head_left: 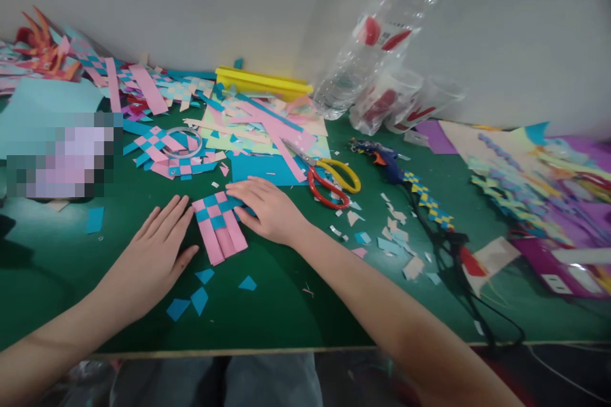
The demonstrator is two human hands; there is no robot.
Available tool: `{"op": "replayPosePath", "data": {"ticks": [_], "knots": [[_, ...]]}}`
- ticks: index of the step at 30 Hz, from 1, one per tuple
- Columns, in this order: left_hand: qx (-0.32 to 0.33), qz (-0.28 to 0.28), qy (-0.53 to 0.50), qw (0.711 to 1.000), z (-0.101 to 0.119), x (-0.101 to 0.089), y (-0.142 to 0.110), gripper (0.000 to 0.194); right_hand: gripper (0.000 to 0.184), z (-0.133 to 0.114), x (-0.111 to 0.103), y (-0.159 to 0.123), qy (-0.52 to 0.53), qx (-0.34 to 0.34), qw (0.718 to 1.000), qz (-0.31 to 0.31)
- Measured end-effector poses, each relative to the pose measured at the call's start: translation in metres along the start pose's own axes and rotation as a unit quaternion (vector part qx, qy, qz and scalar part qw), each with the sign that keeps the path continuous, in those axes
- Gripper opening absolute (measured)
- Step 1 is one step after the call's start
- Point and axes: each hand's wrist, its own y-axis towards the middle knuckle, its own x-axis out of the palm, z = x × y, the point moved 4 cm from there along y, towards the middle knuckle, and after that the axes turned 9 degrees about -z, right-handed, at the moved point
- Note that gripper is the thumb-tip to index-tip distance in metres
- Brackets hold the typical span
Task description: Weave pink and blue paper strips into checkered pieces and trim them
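Note:
Pink and blue woven paper strips [230, 243] lie on the green table between my hands. Blue strips cross the upper part in a checker pattern; loose pink tails hang toward me. My left hand [160, 245] lies flat at the left edge of the weave, fingers stretched out and thumb apart. From the right, my right hand [267, 211] rests over the weave's upper right corner, fingers extended and thumb spread below them. A blue strip end runs under that hand, which hides part of it.
Scissors [334, 184] with red and yellow handles lie beyond my right hand. A blue glue gun [389, 165] trails a black cord. Paper scraps [199, 299] are scattered around. A tape roll [184, 142], a plastic bottle [377, 38] and cups [382, 102] stand farther back.

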Motion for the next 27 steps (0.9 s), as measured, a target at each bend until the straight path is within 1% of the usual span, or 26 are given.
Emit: {"op": "replayPosePath", "data": {"ticks": [6,9,12,14,16,18,20,23,27], "knots": [[0.008,-0.006,-0.019,1.0,-0.003,-0.002,0.013,0.065,0.033,0.003,-0.001,-0.007,-0.02,0.022,1.0,0.002],[0.02,-0.007,-0.026,0.999,-0.005,0.0,0.022,0.057,0.033,0.003,-0.006,-0.011,-0.051,0.018,0.999,0.002],[0.014,0.01,-0.026,1.0,-0.006,-0.002,0.032,0.053,0.033,0.002,-0.015,-0.012,-0.085,0.024,0.996,0.018],[0.009,0.016,-0.029,0.999,-0.004,-0.005,0.04,0.052,0.031,0.0,-0.019,-0.011,-0.091,0.043,0.995,0.029],[0.017,0.007,-0.036,0.999,0.002,-0.007,0.047,0.053,0.028,-0.004,-0.021,-0.01,-0.078,0.064,0.994,0.042],[0.021,0.003,-0.033,0.999,0.007,-0.008,0.052,0.059,0.026,-0.008,-0.02,-0.011,-0.06,0.075,0.993,0.063],[0.023,-0.011,-0.031,0.999,0.011,-0.006,0.054,0.062,0.025,-0.013,-0.017,-0.013,-0.049,0.074,0.993,0.078],[0.028,-0.033,-0.039,0.998,0.013,-0.001,0.053,0.063,0.027,-0.018,-0.011,-0.017,-0.033,0.067,0.995,0.064],[0.033,-0.024,-0.036,0.998,0.011,-0.002,0.05,0.067,0.032,-0.021,-0.008,-0.02,-0.032,0.062,0.997,0.043]]}}
